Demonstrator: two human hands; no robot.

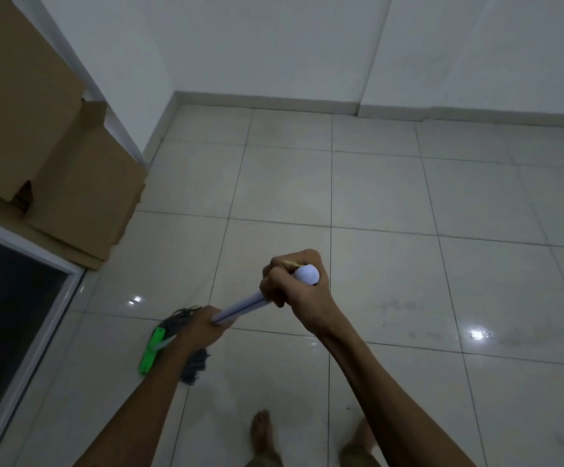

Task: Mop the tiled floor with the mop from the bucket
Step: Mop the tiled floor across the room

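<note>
Head view. Your right grip [294, 284] is closed tight round the top end of the mop handle [243, 306], with the fingers curled over its rounded white cap. Your left grip [201, 328] is wrapped round the same handle lower down; its back faces the camera, so the fingers are mostly hidden. The pale handle slopes down and to the left from one grip to the other. The mop head [151, 352], a bright green bar with grey strands, lies on the tiled floor [375, 197] just beyond and below your left grip, and your left forearm partly covers it. It sits left of centre, near the white frame of a dark glass pane [4, 298] at the left edge. Cardboard boxes [88, 183] stand on the floor behind that pane, against the wall [274, 45]. A pale skirting [274, 102] runs along the foot of the wall. Your bare feet [262, 429] stand on the tiles at the bottom edge, nearer you than the mop head. Bright spots of reflected light show on the glossy tiles.
</note>
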